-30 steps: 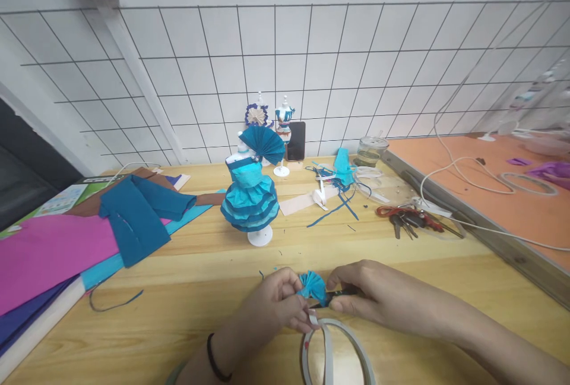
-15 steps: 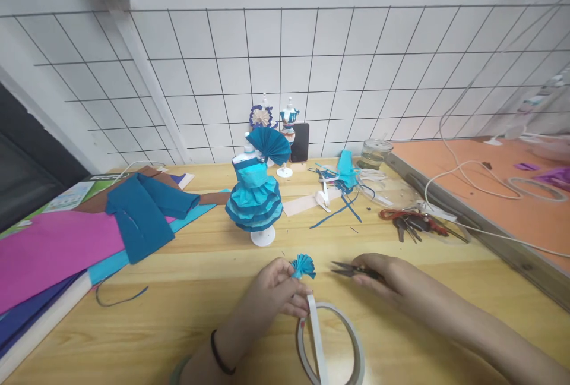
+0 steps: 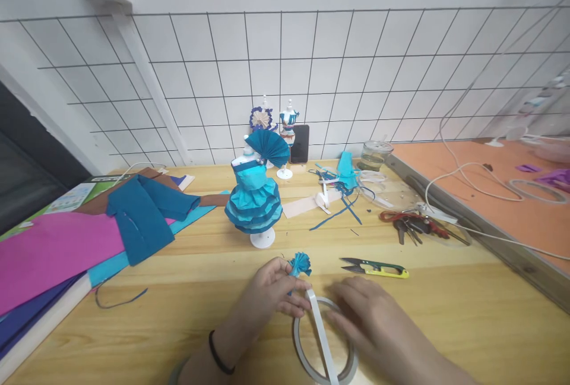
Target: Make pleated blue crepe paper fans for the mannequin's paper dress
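A small pleated blue paper fan (image 3: pixel 301 264) is pinched between the fingers of my left hand (image 3: pixel 274 290). The loose end of a white tape strip touches that hand's fingertips and runs down across a tape roll (image 3: pixel 297 337) near the front of the table. My right hand (image 3: pixel 367 314) hovers over the roll's right side, fingers apart and slightly blurred, holding nothing. Yellow and dark green thread snips (image 3: pixel 378 267) lie on the wood just beyond it. Past both hands stands a mini dress form (image 3: pixel 253 195) in a layered turquoise paper dress, with a large blue fan at its shoulder.
Coloured crepe paper sheets (image 3: pixel 146 212) are piled on the left. At the back are a phone (image 3: pixel 300 144), two smaller dress forms and a glass jar (image 3: pixel 376 154). Paper scraps (image 3: pixel 346 172) lie before the jar; keys (image 3: pixel 414 224) and a white cable are at right.
My right hand has put the thread snips down on the table and moved left and nearer, to the tape roll. The left hand keeps the small fan, which has tilted slightly.
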Tool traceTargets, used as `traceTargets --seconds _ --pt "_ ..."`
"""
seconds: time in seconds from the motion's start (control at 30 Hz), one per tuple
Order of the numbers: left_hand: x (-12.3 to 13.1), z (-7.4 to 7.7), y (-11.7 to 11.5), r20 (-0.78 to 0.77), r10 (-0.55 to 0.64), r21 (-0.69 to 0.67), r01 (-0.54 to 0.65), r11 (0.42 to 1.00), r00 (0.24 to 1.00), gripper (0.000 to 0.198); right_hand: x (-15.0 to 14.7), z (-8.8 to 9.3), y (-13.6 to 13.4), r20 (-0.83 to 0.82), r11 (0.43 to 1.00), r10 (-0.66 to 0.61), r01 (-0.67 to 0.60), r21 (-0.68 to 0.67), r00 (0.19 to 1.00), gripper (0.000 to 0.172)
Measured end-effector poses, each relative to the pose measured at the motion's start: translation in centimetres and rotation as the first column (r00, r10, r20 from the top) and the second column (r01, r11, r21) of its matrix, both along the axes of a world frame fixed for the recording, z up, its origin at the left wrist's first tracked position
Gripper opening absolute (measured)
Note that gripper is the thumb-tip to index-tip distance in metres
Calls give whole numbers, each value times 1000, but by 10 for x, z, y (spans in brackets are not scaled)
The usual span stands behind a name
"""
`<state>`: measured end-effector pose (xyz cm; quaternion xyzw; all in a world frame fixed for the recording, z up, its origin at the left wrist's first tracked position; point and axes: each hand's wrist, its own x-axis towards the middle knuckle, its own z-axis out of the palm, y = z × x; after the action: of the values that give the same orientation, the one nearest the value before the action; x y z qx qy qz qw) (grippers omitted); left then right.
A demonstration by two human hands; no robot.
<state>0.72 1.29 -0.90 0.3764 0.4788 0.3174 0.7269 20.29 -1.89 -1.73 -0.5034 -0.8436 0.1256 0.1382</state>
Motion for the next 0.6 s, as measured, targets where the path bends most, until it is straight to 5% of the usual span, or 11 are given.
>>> traceTargets --seconds 0.2,0.37,0.6 --pt "-4 2 2 23 20 21 -21 1000 1000 31 -7 -15 -1 85 998 -63 64 -5 994 22" --pt "-4 -7 0 55 -3 204 -8 979 998 21 3 -13 -8 242 995 -40 17 96 969 14" --pt "-7 3 -3 105 32 279 -60 959 994 16 8 -10 -11 118 992 -97 86 94 988 17"
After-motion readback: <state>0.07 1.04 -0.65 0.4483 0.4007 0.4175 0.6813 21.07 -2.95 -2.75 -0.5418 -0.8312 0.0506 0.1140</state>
